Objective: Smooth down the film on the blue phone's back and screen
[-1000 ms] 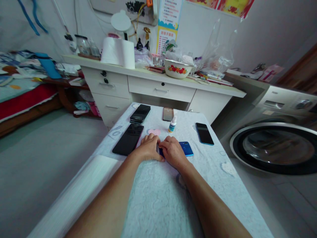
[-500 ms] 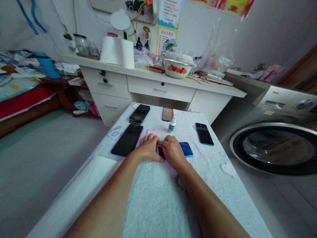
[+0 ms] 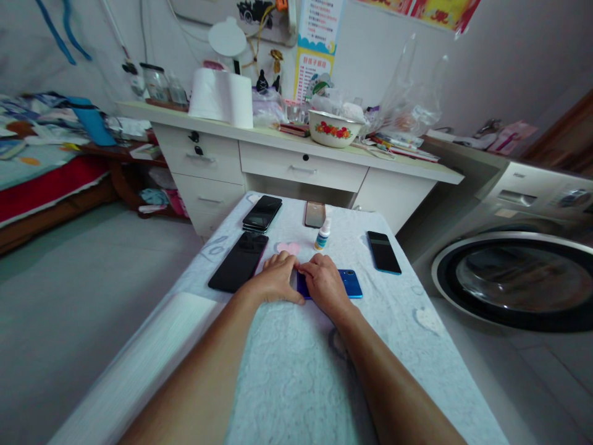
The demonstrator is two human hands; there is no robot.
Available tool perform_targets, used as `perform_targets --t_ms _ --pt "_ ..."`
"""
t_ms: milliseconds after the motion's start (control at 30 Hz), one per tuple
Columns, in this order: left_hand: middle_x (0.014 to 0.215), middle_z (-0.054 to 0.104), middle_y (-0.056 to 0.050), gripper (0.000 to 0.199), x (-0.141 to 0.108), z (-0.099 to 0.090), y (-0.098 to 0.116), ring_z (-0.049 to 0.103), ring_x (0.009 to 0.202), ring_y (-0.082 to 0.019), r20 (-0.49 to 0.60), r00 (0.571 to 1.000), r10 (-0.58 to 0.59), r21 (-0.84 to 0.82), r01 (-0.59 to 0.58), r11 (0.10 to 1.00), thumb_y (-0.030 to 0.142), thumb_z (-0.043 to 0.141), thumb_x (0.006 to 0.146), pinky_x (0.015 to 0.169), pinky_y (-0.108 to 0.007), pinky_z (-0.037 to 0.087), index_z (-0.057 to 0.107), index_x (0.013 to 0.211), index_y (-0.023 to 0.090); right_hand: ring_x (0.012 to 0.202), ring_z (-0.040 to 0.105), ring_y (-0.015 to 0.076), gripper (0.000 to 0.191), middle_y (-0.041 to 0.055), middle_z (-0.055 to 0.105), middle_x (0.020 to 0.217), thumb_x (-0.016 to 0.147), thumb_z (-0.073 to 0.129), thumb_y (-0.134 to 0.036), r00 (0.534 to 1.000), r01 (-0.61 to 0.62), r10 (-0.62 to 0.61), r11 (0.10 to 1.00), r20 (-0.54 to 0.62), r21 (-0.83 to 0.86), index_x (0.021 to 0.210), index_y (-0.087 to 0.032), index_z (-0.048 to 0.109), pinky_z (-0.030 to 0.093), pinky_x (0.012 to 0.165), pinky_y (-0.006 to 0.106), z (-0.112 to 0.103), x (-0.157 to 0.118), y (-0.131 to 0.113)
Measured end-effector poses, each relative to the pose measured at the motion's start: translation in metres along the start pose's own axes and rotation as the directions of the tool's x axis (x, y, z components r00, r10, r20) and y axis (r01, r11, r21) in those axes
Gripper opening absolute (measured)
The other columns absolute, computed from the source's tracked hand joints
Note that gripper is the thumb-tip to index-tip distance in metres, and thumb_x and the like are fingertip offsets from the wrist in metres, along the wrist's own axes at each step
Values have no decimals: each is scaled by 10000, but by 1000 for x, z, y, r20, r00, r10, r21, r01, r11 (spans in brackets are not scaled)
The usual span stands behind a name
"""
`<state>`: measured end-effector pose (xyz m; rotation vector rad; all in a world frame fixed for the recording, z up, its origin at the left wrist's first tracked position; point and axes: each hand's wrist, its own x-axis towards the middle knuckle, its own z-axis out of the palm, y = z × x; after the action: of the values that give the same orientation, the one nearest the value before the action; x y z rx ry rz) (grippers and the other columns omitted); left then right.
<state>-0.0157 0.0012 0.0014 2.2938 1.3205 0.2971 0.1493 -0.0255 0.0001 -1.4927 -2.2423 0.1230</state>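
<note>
A blue phone (image 3: 352, 283) lies back up on the cloth-covered table (image 3: 296, 371), partly hidden by my right hand (image 3: 323, 279). That hand's fingers are bunched together on the phone; whatever they may pinch is too small to make out. My left hand (image 3: 279, 278) rests at the phone's left end, thumb apart from the fingers, the thumb tip near the phone's lower left corner. Just behind the hands stands a small white spray bottle (image 3: 323, 235). To the left lies a large black tablet (image 3: 238, 261).
Stacked phones (image 3: 262, 213) lie at the table's back left, a brownish phone or case (image 3: 315, 214) at the back, and a black-screened phone (image 3: 384, 252) at the right. A white roll (image 3: 139, 364) lies along the left edge. Behind is a desk (image 3: 296, 162); a washing machine (image 3: 523, 272) stands right.
The whole view has shifted very slightly. The hands stay at the blue phone in nearly the same pose.
</note>
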Motion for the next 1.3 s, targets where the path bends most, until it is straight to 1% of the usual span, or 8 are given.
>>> perform_targets --t_ms 200,400,533,667,967,1133,1300 --pt "1158 462 -33 677 0 1 -1 452 1141 -283 0 1000 -18 5 18 1000 477 775 470 945 -370 382 484 1042 263 851 484 158 237 52 579 878 873 505 -134 996 54 -58 997 73 49 941 -207 720 362 781 278 -9 -1 -4" --pt "1153 460 -35 686 0 1 -2 453 1128 -281 0 1000 -13 7 13 1000 473 775 471 940 -371 385 488 1058 264 855 512 149 236 41 598 877 843 519 -95 983 132 -145 984 115 118 916 -202 716 378 799 277 -15 -7 -4" --pt "1140 459 -41 680 0 0 -2 453 1119 -281 7 1000 1 15 -1 1000 475 771 483 937 -370 387 490 1060 251 863 528 141 248 32 603 864 825 514 -62 973 161 -186 971 137 176 896 -198 709 387 808 265 -19 -11 -3" --pt "1139 457 -37 671 -1 -2 -2 446 1121 -270 25 1000 9 15 -10 1000 457 774 487 942 -358 383 484 1057 255 852 537 135 257 26 610 848 818 502 -44 966 167 -206 958 157 232 862 -195 706 396 801 252 -22 -13 -3" --pt "1156 439 -36 764 -1 -1 -3 439 1124 -268 39 999 10 10 -10 1000 469 810 425 938 -351 386 460 1071 262 808 547 130 233 17 613 803 791 541 -37 953 162 -226 942 199 295 816 -193 712 410 765 239 -28 -12 -2" --pt "1154 428 -40 784 -1 -2 -3 432 1131 -273 48 999 4 11 -4 1000 476 813 412 938 -353 384 453 1071 253 796 553 126 257 14 640 790 771 548 -7 933 169 -270 913 240 371 798 -193 723 413 759 229 -31 -12 1" --pt "1157 423 -36 764 -2 -3 -3 425 1139 -266 66 998 11 3 -11 1000 472 805 425 945 -348 377 446 1066 261 767 558 122 278 7 642 773 736 552 25 938 144 -253 907 238 396 773 -192 723 417 744 223 -33 -12 3"
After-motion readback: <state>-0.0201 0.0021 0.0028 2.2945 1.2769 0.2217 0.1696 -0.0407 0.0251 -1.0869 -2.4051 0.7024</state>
